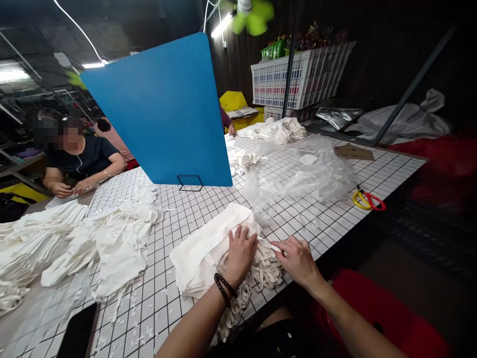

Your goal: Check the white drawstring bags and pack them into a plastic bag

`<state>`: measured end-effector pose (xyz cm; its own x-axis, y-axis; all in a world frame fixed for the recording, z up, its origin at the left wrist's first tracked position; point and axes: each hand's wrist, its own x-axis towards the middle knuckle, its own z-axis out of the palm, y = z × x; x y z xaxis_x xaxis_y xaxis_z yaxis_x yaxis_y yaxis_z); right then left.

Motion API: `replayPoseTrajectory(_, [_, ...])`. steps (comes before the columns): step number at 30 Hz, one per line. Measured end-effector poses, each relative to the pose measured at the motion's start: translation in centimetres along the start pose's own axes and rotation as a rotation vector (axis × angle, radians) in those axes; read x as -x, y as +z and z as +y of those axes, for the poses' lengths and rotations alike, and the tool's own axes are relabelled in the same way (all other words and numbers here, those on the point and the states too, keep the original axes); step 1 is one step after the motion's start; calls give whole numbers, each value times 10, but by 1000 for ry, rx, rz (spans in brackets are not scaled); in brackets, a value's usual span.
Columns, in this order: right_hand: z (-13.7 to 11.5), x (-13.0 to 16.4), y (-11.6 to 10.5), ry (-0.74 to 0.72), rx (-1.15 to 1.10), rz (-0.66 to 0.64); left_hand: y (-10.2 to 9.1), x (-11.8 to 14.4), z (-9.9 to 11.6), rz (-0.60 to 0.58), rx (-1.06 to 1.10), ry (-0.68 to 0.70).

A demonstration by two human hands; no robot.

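A stack of white cloth pieces (212,253) lies at the table's near edge, with a tangle of off-white cord loops (266,268) along its right side. My left hand (240,253) rests on the right part of the stack, fingers spread over the cloth. Just right of it, my right hand (298,258) pinches a small white strip (275,247) between thumb and fingers, above the loops. Whether that strip joins the cloth is hard to see. Dark beads circle my left wrist.
A blue board (164,114) stands upright mid-table. More white cloth (119,238) and a phone (78,330) lie left. Clear plastic bags (309,171) and red-and-yellow scissors (367,200) are right. A co-worker (85,159) sits at far left; another person's hand (231,129) shows behind the board.
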<state>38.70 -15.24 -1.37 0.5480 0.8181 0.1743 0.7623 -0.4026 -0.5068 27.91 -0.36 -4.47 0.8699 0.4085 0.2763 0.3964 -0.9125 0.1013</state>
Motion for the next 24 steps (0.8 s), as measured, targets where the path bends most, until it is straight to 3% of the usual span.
replayPoseTrajectory(3, [9, 12, -12, 118, -209, -97, 1, 0, 1, 3, -9, 3])
replayPoseTrajectory(7, [18, 19, -10, 277, -677, -252, 3, 0, 1, -5, -16, 1])
replayPoseTrajectory(11, [16, 17, -6, 294, -1011, -233, 3, 0, 1, -7, -16, -4])
replayPoseTrajectory(18, [15, 14, -21, 192, -969, -112, 1, -2, 1, -12, 21, 8])
replayPoseTrajectory(22, [24, 21, -52, 95, -839, -117, 3, -3, 0, -30, 36, -2])
replayPoseTrajectory(24, [29, 29, -75, 56, -644, -113, 4, -3, 0, -33, 39, -3])
